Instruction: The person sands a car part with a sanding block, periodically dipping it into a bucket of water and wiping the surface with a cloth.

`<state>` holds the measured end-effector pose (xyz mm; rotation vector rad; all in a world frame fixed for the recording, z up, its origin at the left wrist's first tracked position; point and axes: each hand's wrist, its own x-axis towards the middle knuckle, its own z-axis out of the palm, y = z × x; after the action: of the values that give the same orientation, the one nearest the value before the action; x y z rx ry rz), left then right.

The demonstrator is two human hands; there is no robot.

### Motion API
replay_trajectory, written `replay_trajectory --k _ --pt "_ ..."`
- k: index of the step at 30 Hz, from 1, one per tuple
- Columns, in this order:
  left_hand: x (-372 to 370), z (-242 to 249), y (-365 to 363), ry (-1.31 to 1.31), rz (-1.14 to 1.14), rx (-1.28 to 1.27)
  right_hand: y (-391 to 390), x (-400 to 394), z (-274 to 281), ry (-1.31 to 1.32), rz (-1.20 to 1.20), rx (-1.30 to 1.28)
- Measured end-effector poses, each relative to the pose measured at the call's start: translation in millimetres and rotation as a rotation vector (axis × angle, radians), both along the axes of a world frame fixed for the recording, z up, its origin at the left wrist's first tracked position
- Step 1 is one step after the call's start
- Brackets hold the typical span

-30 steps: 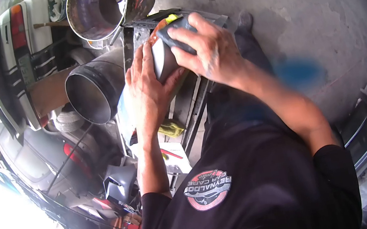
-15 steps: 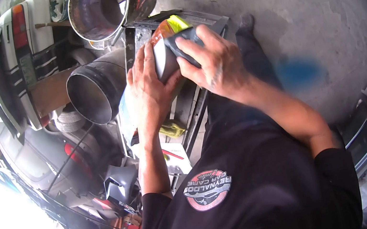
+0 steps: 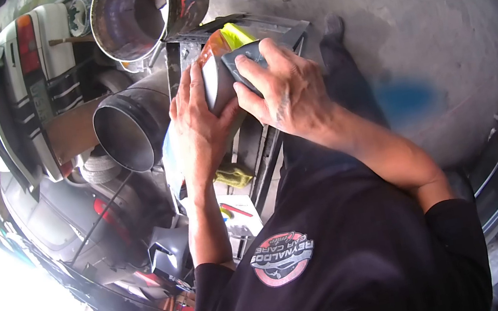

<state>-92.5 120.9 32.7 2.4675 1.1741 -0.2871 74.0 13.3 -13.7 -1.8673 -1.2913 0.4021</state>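
Observation:
A curved part (image 3: 216,82), patched white, grey and orange-brown, sits in front of me over the work stand. My left hand (image 3: 196,125) grips its near left side, fingers along the edge and thumb at the bottom. My right hand (image 3: 291,92) presses a dark grey sheet, which looks like sandpaper (image 3: 236,64), against the part's right side. The fingers are bent over the sheet and cover some of it. Behind the part shows a bright yellow-green piece (image 3: 237,34); how it joins the part is hidden.
The metal stand (image 3: 273,141) carries a yellow cloth (image 3: 234,175) near my left forearm. A large open bucket (image 3: 187,4) is beyond, with a dark cylindrical container (image 3: 127,133) to the left. A white car (image 3: 55,43) and a grey car (image 3: 47,209) stand further left.
My right hand and the sandpaper have shifted slightly left and down across the part. The left hand keeps its grip, and the part sits a little further left in view.

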Motion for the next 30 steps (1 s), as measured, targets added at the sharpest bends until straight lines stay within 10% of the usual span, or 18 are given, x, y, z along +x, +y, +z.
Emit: replay_trajectory --k 30 --pt "68.1 47.9 5.9 0.305 -0.208 -0.022 -20.6 82.2 -78.6 0.593 -0.005 0.078"
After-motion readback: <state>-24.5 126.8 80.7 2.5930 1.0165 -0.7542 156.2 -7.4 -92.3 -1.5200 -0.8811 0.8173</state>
